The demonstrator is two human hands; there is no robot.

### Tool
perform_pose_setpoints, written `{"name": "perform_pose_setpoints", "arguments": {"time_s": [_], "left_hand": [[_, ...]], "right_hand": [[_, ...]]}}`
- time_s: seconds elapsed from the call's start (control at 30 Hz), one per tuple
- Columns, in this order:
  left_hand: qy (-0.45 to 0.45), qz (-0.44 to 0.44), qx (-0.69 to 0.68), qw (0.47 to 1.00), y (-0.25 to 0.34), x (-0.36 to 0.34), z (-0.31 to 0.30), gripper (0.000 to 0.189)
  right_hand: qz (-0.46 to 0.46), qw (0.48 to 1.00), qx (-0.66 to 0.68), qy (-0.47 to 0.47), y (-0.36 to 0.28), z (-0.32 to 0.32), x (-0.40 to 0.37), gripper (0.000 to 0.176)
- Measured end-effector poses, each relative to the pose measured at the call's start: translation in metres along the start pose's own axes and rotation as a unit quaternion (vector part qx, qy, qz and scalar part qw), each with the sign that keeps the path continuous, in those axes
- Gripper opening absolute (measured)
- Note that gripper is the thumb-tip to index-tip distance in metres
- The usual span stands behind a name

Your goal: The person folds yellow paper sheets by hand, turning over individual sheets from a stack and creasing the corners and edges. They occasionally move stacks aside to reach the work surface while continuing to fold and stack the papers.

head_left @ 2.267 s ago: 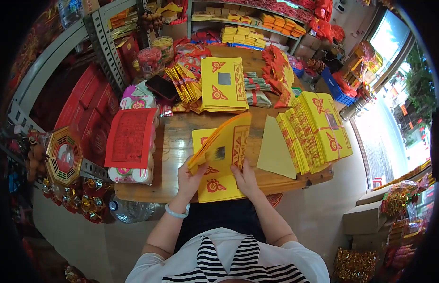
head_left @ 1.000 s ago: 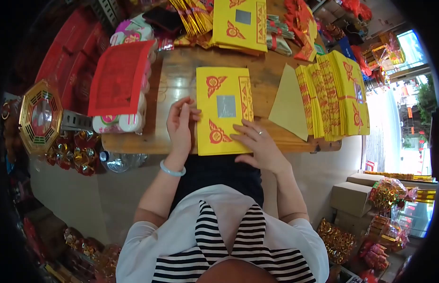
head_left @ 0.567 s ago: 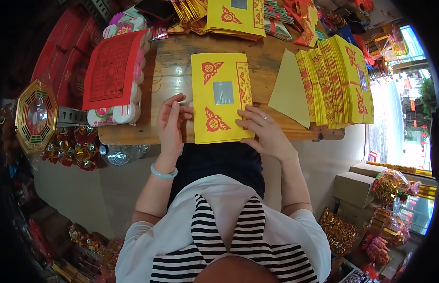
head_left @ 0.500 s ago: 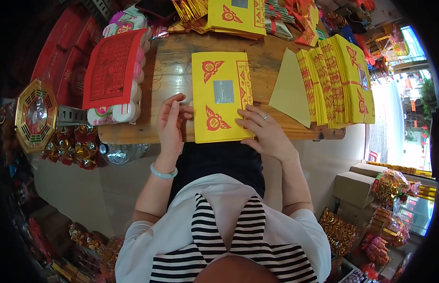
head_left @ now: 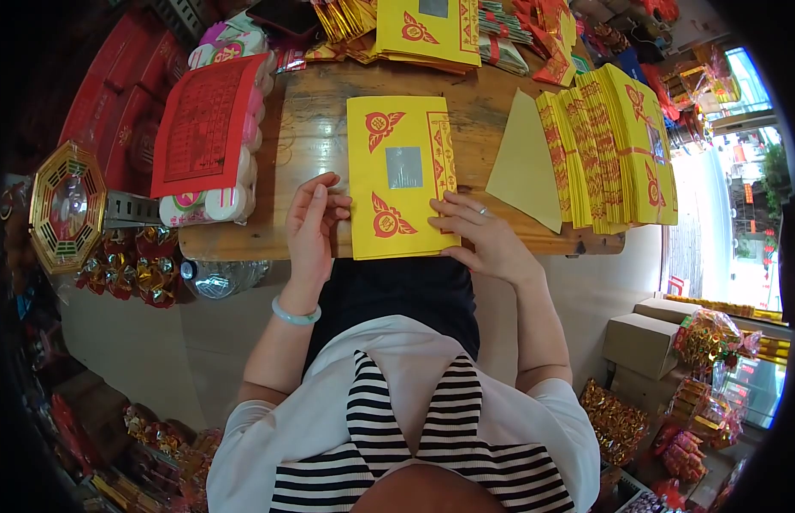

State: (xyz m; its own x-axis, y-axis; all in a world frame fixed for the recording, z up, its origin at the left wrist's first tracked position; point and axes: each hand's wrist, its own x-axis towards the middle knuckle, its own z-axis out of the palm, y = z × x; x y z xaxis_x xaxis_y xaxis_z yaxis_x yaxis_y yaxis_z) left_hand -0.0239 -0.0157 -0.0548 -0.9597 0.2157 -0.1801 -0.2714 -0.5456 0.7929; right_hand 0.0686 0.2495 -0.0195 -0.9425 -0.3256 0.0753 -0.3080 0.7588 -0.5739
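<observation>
In front of me a stack of yellow paper sheets (head_left: 370,171) lies on the wooden table, printed with red motifs and a silver square. My left hand (head_left: 315,224) is at its left edge, palm turned inward, with loosely bent fingers apart and nothing in them. On the lower right edge rest the fingertips of my right hand (head_left: 481,232), spread, with the thumb by the bottom corner. A ring shows on this hand. Right of the stack lies a plain pale-yellow sheet (head_left: 527,167), beside tied bundles of yellow printed paper (head_left: 603,150).
The wooden table (head_left: 312,103) carries another yellow paper stack (head_left: 423,30) at the back. On the left, a red printed sheet (head_left: 208,128) covers wrapped white rolls (head_left: 229,203). An octagonal plaque (head_left: 68,208) hangs beyond them. Cardboard boxes (head_left: 641,342) stand on the lower right.
My right hand has shifted slightly, its thumb moving a little up and to the right. My left hand and the yellow stack are almost unchanged.
</observation>
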Motion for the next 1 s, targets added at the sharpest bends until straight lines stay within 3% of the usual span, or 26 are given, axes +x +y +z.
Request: {"name": "perform_pose_setpoints", "arguments": {"time_s": [0.13,0.3,0.43,0.47,0.6,1.0], "left_hand": [[0.002,-0.006,-0.003,1.0,0.001,-0.002,0.0,0.027],[-0.006,0.003,-0.011,1.0,0.005,-0.009,-0.001,0.025],[0.094,0.087,0.007,0.992,0.008,-0.02,0.009,0.022],[0.094,0.088,0.007,0.992,0.007,-0.024,0.01,0.022],[0.023,0.053,-0.012,0.998,0.003,-0.04,0.015,0.02],[0.048,0.062,-0.006,0.997,0.01,-0.036,0.012,0.018]], "right_hand": [[-0.015,0.999,-0.047,0.022,-0.005,0.004,-0.004,0.04],[-0.049,0.973,-0.207,0.086,-0.019,0.008,-0.001,0.034],[-0.007,0.984,-0.023,0.176,-0.023,0.007,0.003,0.026],[-0.007,0.984,-0.023,0.176,-0.024,0.006,0.003,0.026],[0.139,0.963,0.18,0.145,-0.026,0.005,0.003,0.02],[0.173,0.943,0.257,0.126,-0.022,0.001,0.004,0.022]]}}
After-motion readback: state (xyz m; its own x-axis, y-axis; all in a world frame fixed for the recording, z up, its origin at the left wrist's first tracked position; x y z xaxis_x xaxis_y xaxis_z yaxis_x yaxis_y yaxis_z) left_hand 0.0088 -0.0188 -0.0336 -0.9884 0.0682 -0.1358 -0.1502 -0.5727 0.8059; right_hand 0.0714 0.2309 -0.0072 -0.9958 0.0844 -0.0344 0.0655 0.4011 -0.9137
